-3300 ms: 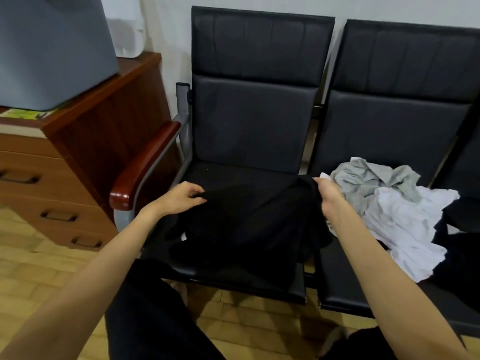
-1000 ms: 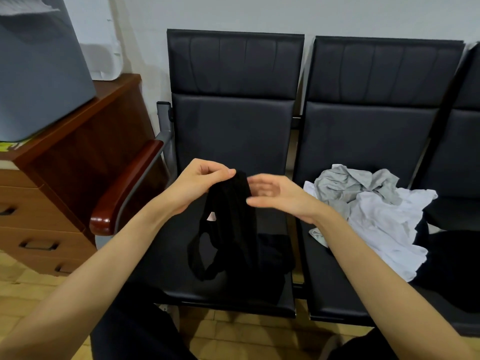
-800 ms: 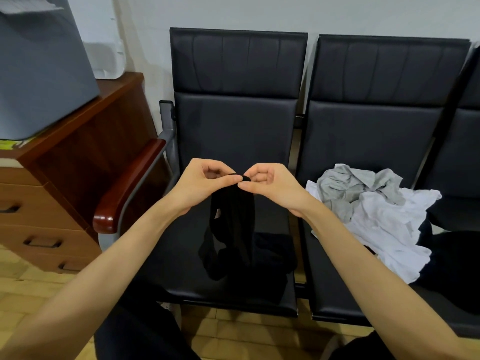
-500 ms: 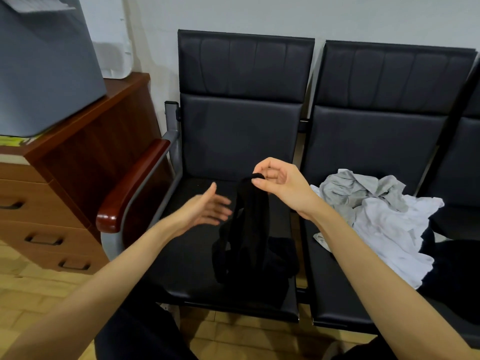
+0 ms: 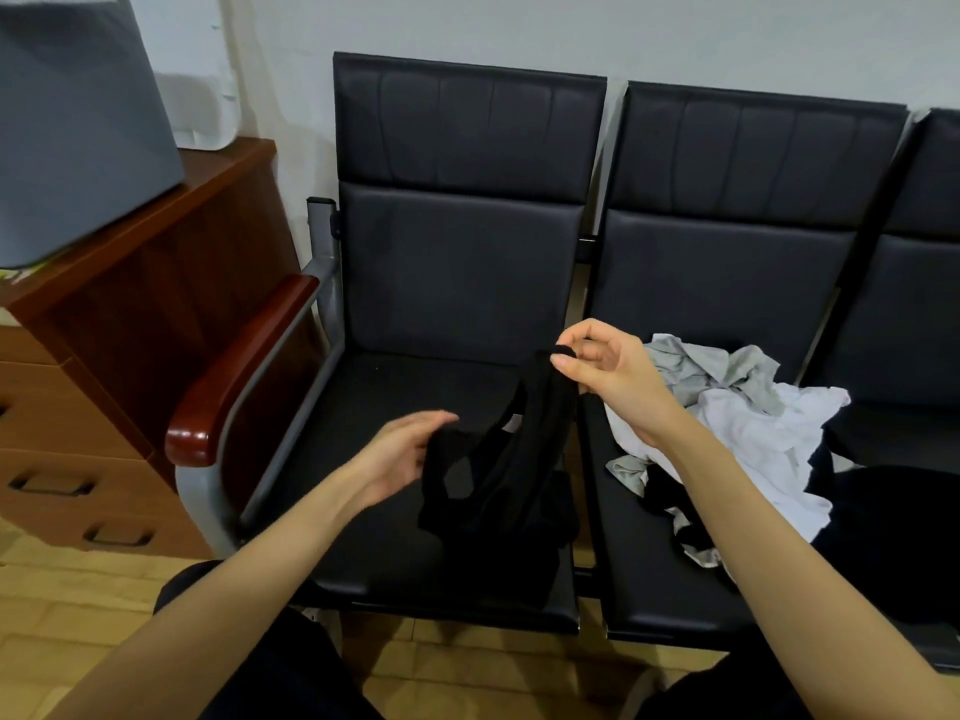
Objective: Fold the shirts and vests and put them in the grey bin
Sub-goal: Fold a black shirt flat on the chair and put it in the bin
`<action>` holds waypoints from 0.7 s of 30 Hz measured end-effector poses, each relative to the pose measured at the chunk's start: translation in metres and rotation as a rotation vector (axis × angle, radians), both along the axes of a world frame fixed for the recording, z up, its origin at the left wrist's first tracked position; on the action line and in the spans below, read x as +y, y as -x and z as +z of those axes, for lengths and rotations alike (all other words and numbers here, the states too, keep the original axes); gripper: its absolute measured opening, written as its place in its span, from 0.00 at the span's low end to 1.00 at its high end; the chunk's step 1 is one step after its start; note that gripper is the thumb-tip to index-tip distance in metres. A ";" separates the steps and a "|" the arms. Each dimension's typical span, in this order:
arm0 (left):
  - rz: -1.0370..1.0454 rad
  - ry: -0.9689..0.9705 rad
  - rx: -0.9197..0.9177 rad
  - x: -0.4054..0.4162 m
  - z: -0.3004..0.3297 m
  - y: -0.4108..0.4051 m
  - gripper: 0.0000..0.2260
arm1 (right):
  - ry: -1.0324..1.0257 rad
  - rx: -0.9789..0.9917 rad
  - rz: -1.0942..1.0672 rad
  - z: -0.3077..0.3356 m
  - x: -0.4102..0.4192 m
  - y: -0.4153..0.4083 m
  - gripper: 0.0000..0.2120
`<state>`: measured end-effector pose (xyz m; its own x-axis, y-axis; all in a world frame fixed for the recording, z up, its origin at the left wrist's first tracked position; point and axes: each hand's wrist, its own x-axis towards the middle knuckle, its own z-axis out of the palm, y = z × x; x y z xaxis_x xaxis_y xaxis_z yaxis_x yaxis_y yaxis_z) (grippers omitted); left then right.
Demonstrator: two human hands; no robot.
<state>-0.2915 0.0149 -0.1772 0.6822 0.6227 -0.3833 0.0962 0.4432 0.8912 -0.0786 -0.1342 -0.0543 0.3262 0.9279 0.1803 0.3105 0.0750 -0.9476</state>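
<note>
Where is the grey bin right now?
The grey bin sits at the top left of the head view, on the wooden cabinet beside the armrest of the left chair.

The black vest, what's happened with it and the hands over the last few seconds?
The black fabric vest went from spread flat on the seat to hanging from the right hand, which pinches its straps. The left hand let go and dropped beside it. The grey-and-white clothes pile stayed put.

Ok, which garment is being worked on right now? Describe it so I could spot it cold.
Find the row of black chairs against the wall; over the leftmost seat, beside the wooden armrest, hangs a black vest. The right hand pinches its straps up top, and the left hand touches its side. Unlike the crumpled grey and white pile one seat over, it is lifted.
</note>
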 end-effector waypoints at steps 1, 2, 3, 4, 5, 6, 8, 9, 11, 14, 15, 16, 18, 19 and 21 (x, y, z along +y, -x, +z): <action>0.045 -0.001 -0.086 0.004 0.007 0.002 0.12 | -0.010 0.017 -0.046 -0.001 -0.001 -0.003 0.03; 0.075 -0.017 -0.171 0.008 0.015 0.006 0.12 | -0.024 0.036 -0.096 -0.003 -0.002 -0.006 0.04; 0.082 -0.056 -0.245 0.012 0.024 0.009 0.14 | -0.041 0.046 -0.142 -0.003 -0.003 -0.009 0.04; 0.072 -0.121 -0.293 0.016 0.034 0.014 0.16 | -0.058 0.041 -0.176 -0.003 -0.004 -0.011 0.05; 0.064 -0.209 -0.300 0.020 0.044 0.017 0.17 | -0.073 0.023 -0.197 -0.002 -0.004 -0.013 0.05; 0.079 -0.312 -0.267 0.023 0.054 0.019 0.16 | -0.089 -0.003 -0.209 0.000 -0.005 -0.013 0.05; 0.180 -0.521 -0.159 0.028 0.075 0.022 0.15 | -0.133 -0.061 -0.232 0.008 -0.006 -0.013 0.07; 0.235 -0.617 -0.125 0.031 0.085 0.022 0.15 | -0.163 -0.076 -0.245 0.012 -0.007 -0.013 0.08; 0.295 -0.772 -0.103 0.033 0.103 0.021 0.14 | -0.211 -0.068 -0.269 0.020 -0.011 -0.013 0.09; 0.347 -0.897 -0.086 0.031 0.130 0.019 0.10 | -0.253 -0.032 -0.271 0.035 -0.018 -0.014 0.07; 0.370 -0.912 -0.085 0.031 0.137 0.018 0.09 | -0.270 -0.030 -0.264 0.039 -0.021 -0.014 0.07; 0.393 -0.938 -0.082 0.031 0.142 0.018 0.09 | -0.287 -0.034 -0.256 0.044 -0.023 -0.013 0.07; 0.431 -1.010 -0.059 0.033 0.151 0.019 0.07 | -0.313 -0.037 -0.241 0.055 -0.026 -0.012 0.07; 0.443 -1.034 -0.053 0.034 0.154 0.018 0.04 | -0.322 -0.034 -0.230 0.060 -0.027 -0.012 0.07; 0.458 -1.079 -0.055 0.030 0.165 0.018 0.01 | -0.346 0.001 -0.207 0.076 -0.031 -0.009 0.09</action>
<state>-0.3099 0.0453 -0.0118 0.3092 0.7985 0.5165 0.0734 -0.5615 0.8242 -0.0701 -0.1648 0.0215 0.5006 0.7270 0.4700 0.3515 0.3254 -0.8778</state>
